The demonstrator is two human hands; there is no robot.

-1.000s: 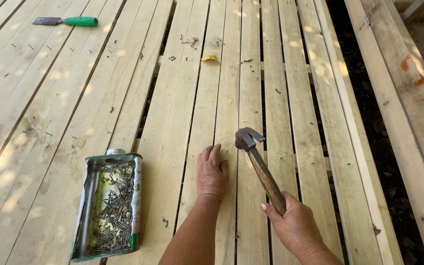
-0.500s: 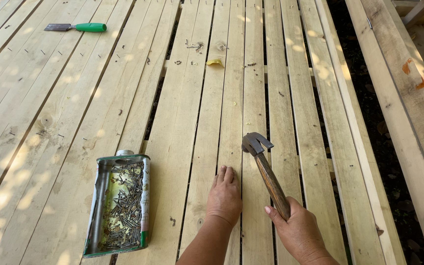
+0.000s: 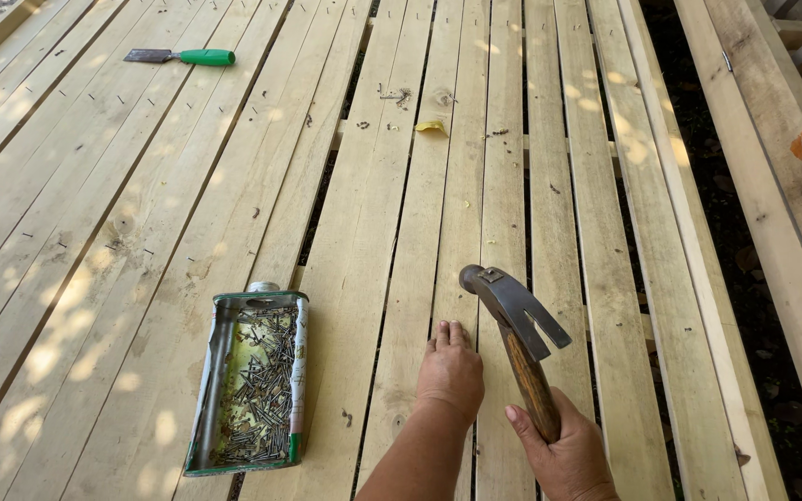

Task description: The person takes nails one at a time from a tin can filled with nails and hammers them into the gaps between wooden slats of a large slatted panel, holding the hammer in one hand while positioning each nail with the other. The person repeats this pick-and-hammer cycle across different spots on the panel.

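My right hand (image 3: 563,455) grips the wooden handle of a claw hammer (image 3: 515,320), its steel head raised just above the pale planks. My left hand (image 3: 450,369) rests beside the hammer head with its fingers bunched down on a plank (image 3: 457,232); whether a nail is pinched between them is hidden. To the left of my hands a cut-open green tin (image 3: 251,394) lies flat, holding several loose nails.
A green-handled scraper (image 3: 181,57) lies at the far left on the planks. A yellow leaf (image 3: 432,127) sits farther up. Dark gaps run between planks, and a wide dark gap (image 3: 726,232) lies at the right beside thicker beams (image 3: 782,158).
The view has shifted down the planks. My left hand stays pressed on the plank, and the hammer head has tipped slightly closer to it.
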